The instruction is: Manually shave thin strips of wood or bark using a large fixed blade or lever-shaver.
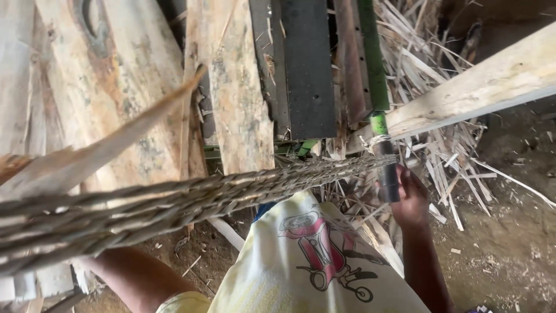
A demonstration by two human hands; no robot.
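Your right hand (410,200) is clamped around the dark grip of a green-handled lever (383,152), just below a pale plank (480,87) that runs up to the right. A bundle of twisted rope strands (191,200) stretches from the lever across to the lower left. Your left hand is hidden behind the bundle; its state cannot be told. Wood splinters (446,168) cover the ground.

Right hand (410,200) grips the handle (387,168); rope (191,200) runs leftward from the fingers (418,181), a beam (475,90) angles off beyond them to the right, splinters (440,156) scattered beneath, planks (116,87) far left.
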